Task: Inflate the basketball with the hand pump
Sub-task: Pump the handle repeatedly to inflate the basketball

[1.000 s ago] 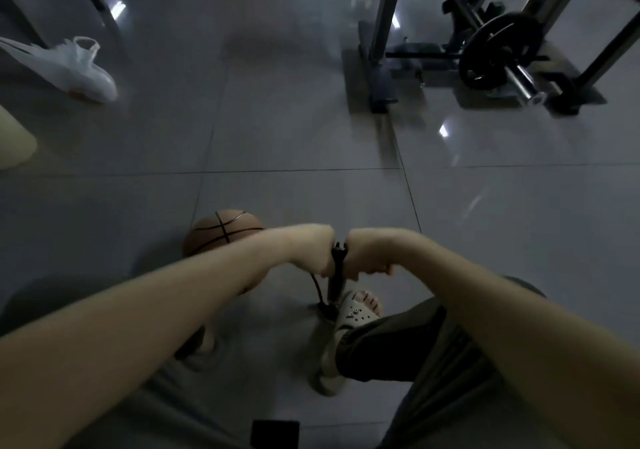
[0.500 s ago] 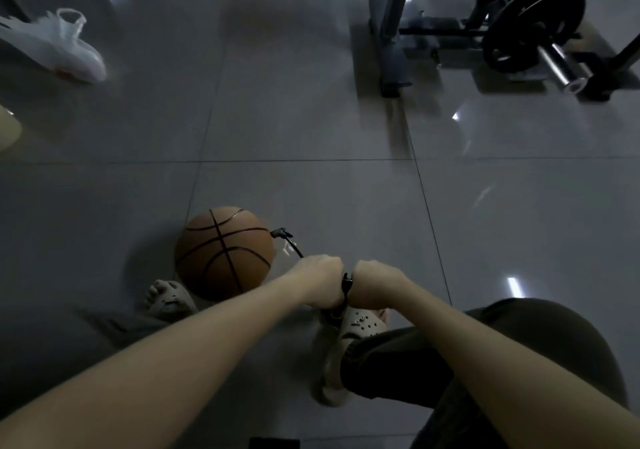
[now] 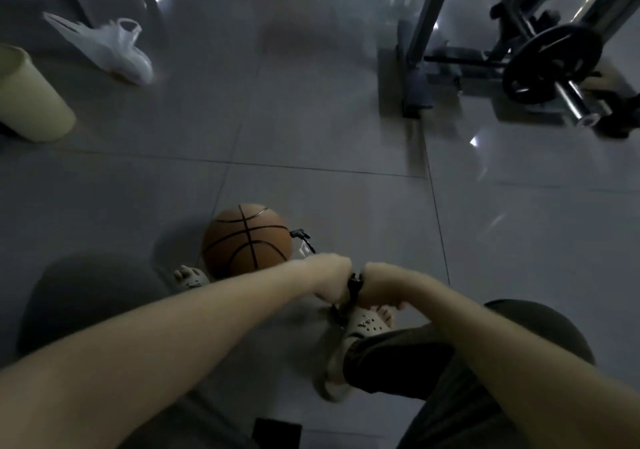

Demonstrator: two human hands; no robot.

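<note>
The location was a home gym: a steel rack (image 3: 420, 43) and a plate-loaded barbell (image 3: 554, 64) stood on a glossy tiled floor (image 3: 311, 129).

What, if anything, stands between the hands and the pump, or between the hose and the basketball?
Nothing visible does. The left hand and right hand grip the pump handle directly, and the hose runs unobstructed to the basketball at its right side.

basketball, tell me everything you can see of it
The basketball is orange-brown with black seam lines, round and rubbery-looking. It rests on the grey tiled floor, just beyond the left foot. The pump's black hose meets its right side. The left forearm hides its lower edge.
</note>
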